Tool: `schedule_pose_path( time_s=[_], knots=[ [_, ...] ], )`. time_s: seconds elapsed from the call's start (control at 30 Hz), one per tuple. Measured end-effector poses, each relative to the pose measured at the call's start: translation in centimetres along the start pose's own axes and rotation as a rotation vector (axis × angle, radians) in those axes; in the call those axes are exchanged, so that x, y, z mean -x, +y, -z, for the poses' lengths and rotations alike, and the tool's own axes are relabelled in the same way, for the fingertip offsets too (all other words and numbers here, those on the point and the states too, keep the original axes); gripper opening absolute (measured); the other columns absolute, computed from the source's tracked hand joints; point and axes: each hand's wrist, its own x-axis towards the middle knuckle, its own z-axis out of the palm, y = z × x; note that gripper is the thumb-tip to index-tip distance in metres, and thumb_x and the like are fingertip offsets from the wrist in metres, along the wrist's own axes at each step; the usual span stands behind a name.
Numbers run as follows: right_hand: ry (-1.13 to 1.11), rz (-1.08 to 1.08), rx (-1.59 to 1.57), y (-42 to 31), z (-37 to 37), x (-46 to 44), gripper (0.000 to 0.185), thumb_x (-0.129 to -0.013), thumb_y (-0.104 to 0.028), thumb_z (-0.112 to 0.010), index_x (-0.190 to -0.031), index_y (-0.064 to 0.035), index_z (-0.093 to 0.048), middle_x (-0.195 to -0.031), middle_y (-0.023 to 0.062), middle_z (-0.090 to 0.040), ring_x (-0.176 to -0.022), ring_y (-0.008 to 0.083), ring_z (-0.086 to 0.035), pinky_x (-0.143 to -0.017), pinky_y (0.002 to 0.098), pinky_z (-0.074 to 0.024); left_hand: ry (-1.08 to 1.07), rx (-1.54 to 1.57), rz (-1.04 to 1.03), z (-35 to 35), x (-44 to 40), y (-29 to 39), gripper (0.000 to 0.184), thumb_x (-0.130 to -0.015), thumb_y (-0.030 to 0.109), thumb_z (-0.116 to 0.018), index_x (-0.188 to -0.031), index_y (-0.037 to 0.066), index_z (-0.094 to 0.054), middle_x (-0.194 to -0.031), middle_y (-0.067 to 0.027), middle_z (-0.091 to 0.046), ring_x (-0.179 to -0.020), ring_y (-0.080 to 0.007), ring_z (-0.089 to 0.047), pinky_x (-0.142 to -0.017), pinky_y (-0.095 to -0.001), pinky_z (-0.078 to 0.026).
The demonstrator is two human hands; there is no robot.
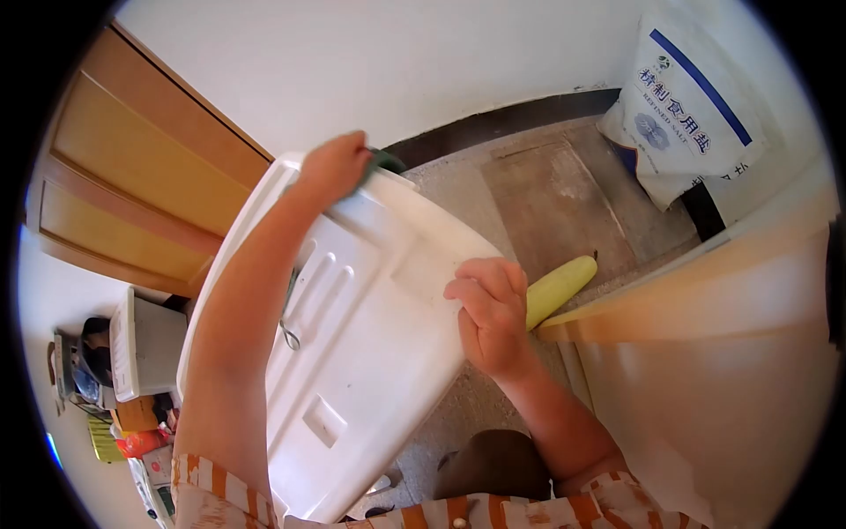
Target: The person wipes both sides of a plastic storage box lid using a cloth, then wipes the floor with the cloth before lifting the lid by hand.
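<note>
A large white moulded plastic panel (379, 317), with ribs and recesses on its face, stands tilted in front of me. My left hand (335, 166) is at its far top corner, fingers closed on a dark green cloth (385, 161) that lies against the edge. Most of the cloth is hidden under that hand. With curled fingers, my right hand (492, 313) grips the panel's right edge. A thin cord loop (290, 337) hangs over the panel's ribbed part. Just beyond my right hand lies a long pale green gourd (564, 286), partly covered by the hand.
A white salt sack (687, 115) stands at the back right against the wall. To the left is a wooden door (141, 167). Below it are a grey-white bin (145, 344) and piled household items (141, 432). A pale board or door (705, 353) borders my right side.
</note>
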Motion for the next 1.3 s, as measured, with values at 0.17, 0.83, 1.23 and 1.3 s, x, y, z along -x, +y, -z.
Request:
schedule_pose_path(
  time_s=[0.17, 0.83, 1.23, 1.3],
  knots=[
    [0.013, 0.026, 0.018, 0.1, -0.1, 0.2, 0.019, -0.067, 0.005, -0.056, -0.079, -0.0081, -0.06, -0.091, 0.0049, -0.056, -0.088, 0.0262, -0.05, -0.077, 0.0365, -0.0379, 0.183, -0.053, 0.07, -1.8, 0.6, 0.5, 0.017, -0.09, 0.026, -0.05, -0.093, 0.009, -0.054, -0.09, -0.0126, -0.063, -0.086, -0.0338, -0.06, -0.072, -0.0445, -0.047],
    [0.035, 0.037, 0.012, 0.2, -0.2, 0.3, 0.018, -0.067, 0.005, -0.056, -0.078, -0.0084, -0.058, -0.092, 0.0039, -0.055, -0.089, 0.0244, -0.049, -0.078, 0.0359, -0.0367, 0.224, 0.025, 0.266, -0.1, 6.5, 1.9, 0.013, -0.084, 0.016, -0.055, -0.088, 0.006, -0.062, -0.092, -0.0105, -0.062, -0.09, -0.0313, -0.059, -0.077, -0.0416, -0.048],
    [0.042, -0.005, 0.029, -0.2, -0.4, 0.5, 0.018, -0.067, 0.004, -0.058, -0.079, -0.0092, -0.058, -0.093, 0.0031, -0.055, -0.091, 0.024, -0.049, -0.079, 0.0361, -0.0358, 0.368, 0.105, -0.114, -2.5, 11.3, 7.8, 0.002, -0.076, 0.006, -0.059, -0.075, 0.004, -0.059, -0.079, -0.0094, -0.058, -0.081, -0.0309, -0.056, -0.07, -0.0425, -0.046],
    [0.033, -0.022, 0.027, -0.2, -0.4, 0.5, 0.019, -0.066, 0.004, -0.058, -0.079, -0.0092, -0.059, -0.093, 0.0034, -0.055, -0.091, 0.0245, -0.049, -0.079, 0.0363, -0.0361, 0.393, 0.121, -0.165, -2.7, 11.6, 8.1, 0.001, -0.074, 0.005, -0.059, -0.073, 0.005, -0.058, -0.077, -0.0094, -0.057, -0.079, -0.0306, -0.056, -0.067, -0.0423, -0.045]
  ],
)
